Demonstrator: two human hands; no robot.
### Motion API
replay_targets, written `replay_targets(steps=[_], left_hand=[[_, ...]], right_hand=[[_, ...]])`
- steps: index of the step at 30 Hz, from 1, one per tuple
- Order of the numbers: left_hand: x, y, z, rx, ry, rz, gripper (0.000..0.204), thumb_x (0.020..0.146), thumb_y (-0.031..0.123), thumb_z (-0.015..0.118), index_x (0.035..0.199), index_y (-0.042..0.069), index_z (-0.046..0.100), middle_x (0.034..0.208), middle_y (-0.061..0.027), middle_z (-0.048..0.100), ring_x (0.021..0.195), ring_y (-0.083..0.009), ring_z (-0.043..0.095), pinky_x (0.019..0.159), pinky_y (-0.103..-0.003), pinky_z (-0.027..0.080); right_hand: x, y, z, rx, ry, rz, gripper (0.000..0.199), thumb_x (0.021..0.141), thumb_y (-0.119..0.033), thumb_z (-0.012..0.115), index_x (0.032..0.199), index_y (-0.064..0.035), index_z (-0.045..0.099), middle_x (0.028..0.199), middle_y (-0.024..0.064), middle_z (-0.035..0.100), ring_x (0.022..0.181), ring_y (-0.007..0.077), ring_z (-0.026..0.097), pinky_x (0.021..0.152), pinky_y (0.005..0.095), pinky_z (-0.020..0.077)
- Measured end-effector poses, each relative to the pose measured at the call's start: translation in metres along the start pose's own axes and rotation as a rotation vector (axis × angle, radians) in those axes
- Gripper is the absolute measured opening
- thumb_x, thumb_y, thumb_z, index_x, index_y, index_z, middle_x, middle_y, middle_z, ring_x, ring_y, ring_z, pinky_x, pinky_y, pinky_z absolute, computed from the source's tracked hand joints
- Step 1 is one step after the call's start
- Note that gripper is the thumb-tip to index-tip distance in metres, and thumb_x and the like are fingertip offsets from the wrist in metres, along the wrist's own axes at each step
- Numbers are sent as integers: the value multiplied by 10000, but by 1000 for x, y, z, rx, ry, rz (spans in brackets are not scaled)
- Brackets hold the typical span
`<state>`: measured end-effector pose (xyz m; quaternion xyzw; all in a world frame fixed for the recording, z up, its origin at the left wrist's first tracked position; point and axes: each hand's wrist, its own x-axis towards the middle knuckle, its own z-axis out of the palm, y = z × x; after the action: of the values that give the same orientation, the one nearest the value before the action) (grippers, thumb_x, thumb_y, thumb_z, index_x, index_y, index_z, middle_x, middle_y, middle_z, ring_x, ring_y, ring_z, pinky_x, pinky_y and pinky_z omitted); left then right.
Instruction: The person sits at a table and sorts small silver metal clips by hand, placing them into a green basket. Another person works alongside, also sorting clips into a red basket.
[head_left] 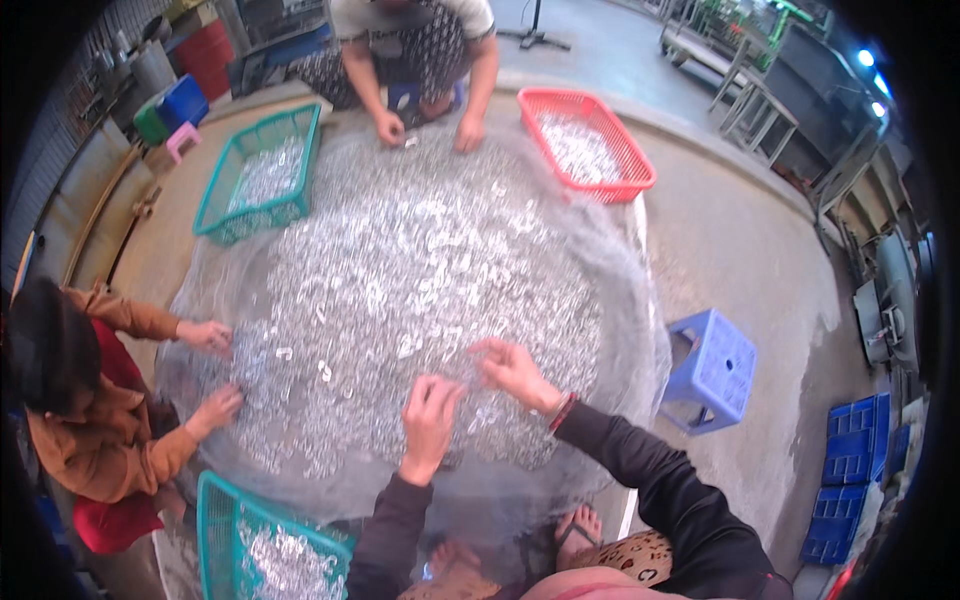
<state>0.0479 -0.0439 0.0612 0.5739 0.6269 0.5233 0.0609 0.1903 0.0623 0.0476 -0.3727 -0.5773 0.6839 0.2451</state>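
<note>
A workshop with a concrete floor (760,260) surrounds a pale sheet (632,310), across which small silvery pieces (420,270) lie in a wide, loose layer. The left hand (428,425) is over the near part of the layer, its grip drawn in with fingertips close to the thumb; I cannot tell whether a piece is pinched there. The right hand (518,372) is just beside it, fingers partly stretched toward the left; blur hides how far its grip is open and what it has hold of. One co-worker (415,50) reaches in from the far side, another (120,445) from the left. A red basket (645,186) and two green baskets (258,220) around the layer contain similar pieces. A blue stool (732,370) stands to the right.
</note>
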Motion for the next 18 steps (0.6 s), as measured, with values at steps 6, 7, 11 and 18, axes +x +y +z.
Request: replay_targets(steps=[6, 7, 11, 18], left_hand=[[0, -5, -15, -269, 7, -510, 71, 872, 95, 662, 857, 33, 629, 819, -28, 624, 725, -109, 588, 595, -254, 431], [0, -8, -14, -423, 4, -700, 107, 902, 128, 642, 920, 28, 609, 828, -6, 631, 764, -64, 568, 632, -225, 417], [-1, -4, -6, -587, -113, -543, 153, 914, 124, 617, 1014, 14, 581, 841, -21, 643, 779, -73, 570, 704, -221, 430], [14, -8, -15, -605, -277, -522, 110, 940, 68, 542, 1043, 29, 547, 859, -26, 606, 626, -51, 490, 527, -195, 391]], right_hand=[[1, -6, -16, 784, -131, 408, 127, 917, -119, 542, 1000, -29, 575, 840, -2, 580, 769, 93, 577, 661, 216, 485], [0, -5, -17, 960, -281, 436, 86, 926, -122, 531, 935, -41, 561, 856, 10, 576, 795, 109, 576, 685, 224, 497], [-7, 2, -10, 952, -256, 492, 71, 922, -130, 542, 887, -69, 534, 807, 9, 550, 738, 114, 551, 627, 226, 466], [-5, 16, -7, 712, -246, 400, 23, 903, -90, 564, 915, -101, 548, 724, -11, 489, 709, 113, 554, 612, 250, 459]])
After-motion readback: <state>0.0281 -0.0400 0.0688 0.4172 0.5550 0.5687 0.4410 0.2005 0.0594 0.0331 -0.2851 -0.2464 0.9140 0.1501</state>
